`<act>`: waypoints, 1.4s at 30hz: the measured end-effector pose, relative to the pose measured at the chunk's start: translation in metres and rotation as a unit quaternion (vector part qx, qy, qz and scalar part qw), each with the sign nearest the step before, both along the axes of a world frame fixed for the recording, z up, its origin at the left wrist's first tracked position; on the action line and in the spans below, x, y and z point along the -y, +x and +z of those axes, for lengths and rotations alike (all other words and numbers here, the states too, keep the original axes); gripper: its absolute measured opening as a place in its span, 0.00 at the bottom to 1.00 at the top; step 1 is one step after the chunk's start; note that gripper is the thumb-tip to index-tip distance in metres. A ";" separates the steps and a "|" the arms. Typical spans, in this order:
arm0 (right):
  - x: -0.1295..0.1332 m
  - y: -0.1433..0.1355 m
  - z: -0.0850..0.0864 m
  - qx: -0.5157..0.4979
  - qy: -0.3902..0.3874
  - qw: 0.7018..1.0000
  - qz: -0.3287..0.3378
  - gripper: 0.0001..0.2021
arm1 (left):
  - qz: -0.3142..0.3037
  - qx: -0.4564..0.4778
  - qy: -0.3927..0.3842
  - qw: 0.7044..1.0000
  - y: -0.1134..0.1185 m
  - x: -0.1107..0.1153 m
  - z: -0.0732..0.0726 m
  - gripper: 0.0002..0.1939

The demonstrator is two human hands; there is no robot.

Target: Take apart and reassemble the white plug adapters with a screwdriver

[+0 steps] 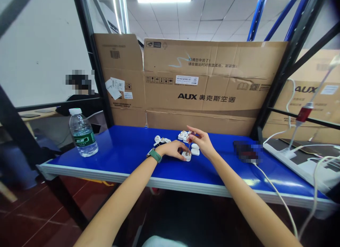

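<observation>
My left hand, with a green-strapped watch on its wrist, has its fingers closed on a small white plug part lying on the blue table. In my right hand is a screwdriver with a reddish handle, pinched between the fingers. Its thin shaft points down at the plug part. Two white plug covers lie just right of it. Behind my hands sit several white plug pieces with metal pins, and more white plug pieces are beyond my left hand.
A water bottle stands at the left of the blue table. To the right are a blurred dark device with a white cable and a laptop under cables. Cardboard walls the back. A person sits beyond the left frame.
</observation>
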State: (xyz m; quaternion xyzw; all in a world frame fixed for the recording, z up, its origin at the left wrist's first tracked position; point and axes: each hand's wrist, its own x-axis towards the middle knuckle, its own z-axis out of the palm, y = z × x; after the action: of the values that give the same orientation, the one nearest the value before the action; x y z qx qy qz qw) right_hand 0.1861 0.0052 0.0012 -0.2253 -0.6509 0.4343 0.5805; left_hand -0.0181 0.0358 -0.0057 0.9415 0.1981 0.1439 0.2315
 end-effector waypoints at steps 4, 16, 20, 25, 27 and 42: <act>0.000 0.001 -0.001 -0.007 0.004 0.999 0.050 0.27 | 0.001 -0.001 -0.012 1.000 -0.001 -0.001 -0.001 0.23; 0.001 0.002 0.004 0.067 0.071 0.993 -0.067 0.15 | -0.007 0.006 -0.003 1.000 0.000 -0.001 -0.001 0.22; 0.003 0.005 0.005 0.059 0.079 0.995 -0.008 0.19 | -0.010 0.000 -0.008 1.000 0.000 -0.001 -0.001 0.22; 0.003 0.003 0.004 0.063 0.065 0.996 0.021 0.18 | -0.003 -0.003 0.002 1.000 0.000 -0.001 -0.002 0.22; 0.002 0.003 0.004 0.072 0.055 0.996 -0.007 0.16 | -0.002 -0.001 -0.003 1.000 -0.001 -0.002 -0.002 0.22; 0.003 0.006 0.007 0.085 0.065 0.994 0.010 0.13 | 0.002 0.000 -0.008 1.000 0.000 0.003 0.002 0.22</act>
State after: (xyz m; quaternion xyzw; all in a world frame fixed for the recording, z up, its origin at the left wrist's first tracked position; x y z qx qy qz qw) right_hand 0.1923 0.0020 0.0086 -0.2165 -0.7270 0.3757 0.5323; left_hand -0.0178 0.0326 -0.0038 0.9393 0.2008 0.1430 0.2385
